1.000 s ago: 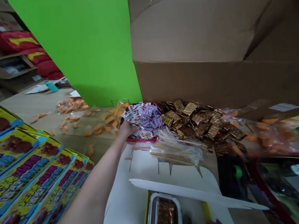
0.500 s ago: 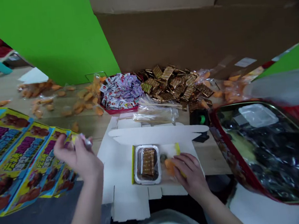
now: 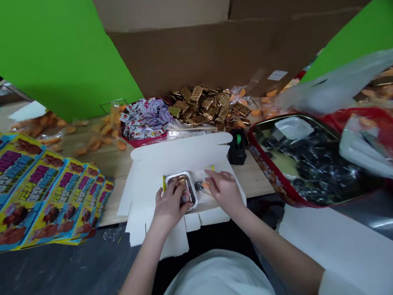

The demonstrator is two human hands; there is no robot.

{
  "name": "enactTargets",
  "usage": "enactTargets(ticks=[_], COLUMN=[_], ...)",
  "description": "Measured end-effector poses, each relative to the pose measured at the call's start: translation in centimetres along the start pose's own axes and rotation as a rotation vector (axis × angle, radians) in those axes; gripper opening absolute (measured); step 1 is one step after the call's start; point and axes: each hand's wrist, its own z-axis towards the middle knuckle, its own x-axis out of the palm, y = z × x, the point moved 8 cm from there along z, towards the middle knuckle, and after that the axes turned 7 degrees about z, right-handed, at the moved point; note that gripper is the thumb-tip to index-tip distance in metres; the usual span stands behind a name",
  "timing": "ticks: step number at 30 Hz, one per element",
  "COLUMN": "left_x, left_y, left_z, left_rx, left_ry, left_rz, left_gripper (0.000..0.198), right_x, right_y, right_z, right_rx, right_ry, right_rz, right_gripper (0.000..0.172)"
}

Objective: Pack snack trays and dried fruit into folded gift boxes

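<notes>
An open white carton [image 3: 141,190] lies before me, with a foil tray [image 3: 195,198] inside it holding brown-gold wrapped pieces. My left hand [image 3: 167,208] reaches over the tray's left side, fingers bent around a small printed packet [image 3: 186,195] on top of the wrapped pieces; the fingers partly hide it. To the right of the tray lie a dark wrapped piece [image 3: 199,185] and an orange piece [image 3: 206,186] in clear wrap. Over these rests my right hand [image 3: 225,191], its index finger stretched out and its thumb apart, with nothing visibly gripped.
Behind the carton are a pile of small printed packets [image 3: 147,117], gold-wrapped pieces [image 3: 209,107] and orange wrapped pieces [image 3: 103,133]. A red-rimmed tin [image 3: 276,181] of black packets stands right, beside a black device [image 3: 237,148]. Printed box sheets [image 3: 44,190] lie left.
My left hand has come from the left side to the foil tray, bringing the small packet. My right hand has lifted slightly off the orange piece. The whole view has shifted.
</notes>
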Motion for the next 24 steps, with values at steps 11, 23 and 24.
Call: enactTargets(ticks=[11, 23, 24], left_x=[-1.8, -3.4, -3.3], left_y=[-0.7, 5.3, 7.6], left_z=[-1.3, -3.8, -3.9], left_rx=[0.104, -0.060, -0.189], left_ry=[-0.092, -0.475, -0.573], left_rz=[-0.006, -0.325, -0.419], left_gripper=[0.054, 0.043, 0.040], right_x=[0.4, -3.2, -3.5], right_y=[-1.9, -5.9, -7.8], right_z=[-0.5, -3.0, -3.3], right_rx=[0.037, -0.043, 0.079], right_ry=[-0.021, -0.307, -0.349], right_rz=[0.024, 0.067, 0.107], right_gripper=[0.043, 0.033, 0.035])
